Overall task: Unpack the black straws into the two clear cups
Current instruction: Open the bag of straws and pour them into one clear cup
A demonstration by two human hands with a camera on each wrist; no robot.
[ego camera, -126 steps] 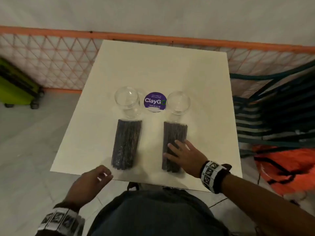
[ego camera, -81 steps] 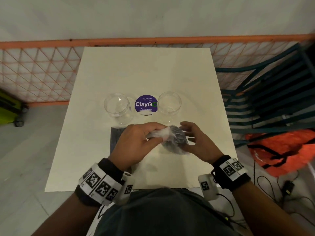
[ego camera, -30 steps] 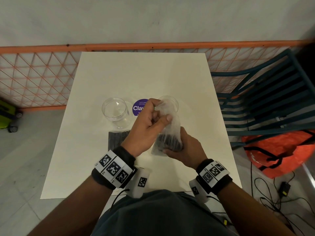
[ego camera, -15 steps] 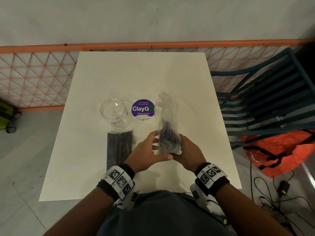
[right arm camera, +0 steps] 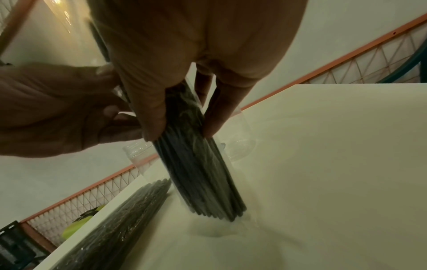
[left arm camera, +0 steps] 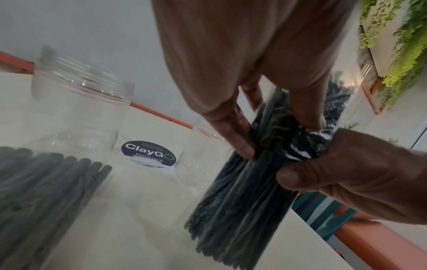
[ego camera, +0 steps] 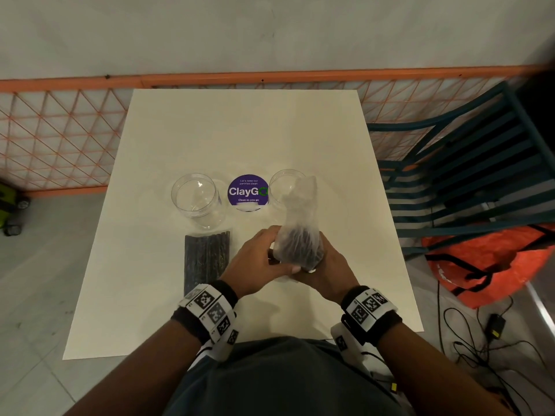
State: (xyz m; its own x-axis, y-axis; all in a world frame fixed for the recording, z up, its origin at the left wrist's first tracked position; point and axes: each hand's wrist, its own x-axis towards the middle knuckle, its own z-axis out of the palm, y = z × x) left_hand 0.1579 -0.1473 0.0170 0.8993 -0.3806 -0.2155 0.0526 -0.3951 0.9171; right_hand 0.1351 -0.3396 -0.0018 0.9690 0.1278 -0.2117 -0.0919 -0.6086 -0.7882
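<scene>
My left hand (ego camera: 258, 259) now down from bag top, gripping straw bundle (ego camera: 298, 247) mid-frame alongside my right hand (ego camera: 327, 271); bundle upright on table (ego camera: 240, 130).

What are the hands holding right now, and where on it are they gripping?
Both hands hold one upright pack of black straws in its clear wrapper. The left hand and right hand grip it around the upper part of the straws; its bottom end rests on the table.

Black straws (ego camera: 298, 250) show through a clear bag between the hands; a second black bundle (ego camera: 206, 259) lies left of them on the cream counter (ego camera: 240, 130); beyond, a purple sticker (ego camera: 248, 192) with white lettering; black-and-white checked wristbands (ego camera: 210, 310); orange lattice fence (ego camera: 60, 130) behind
</scene>
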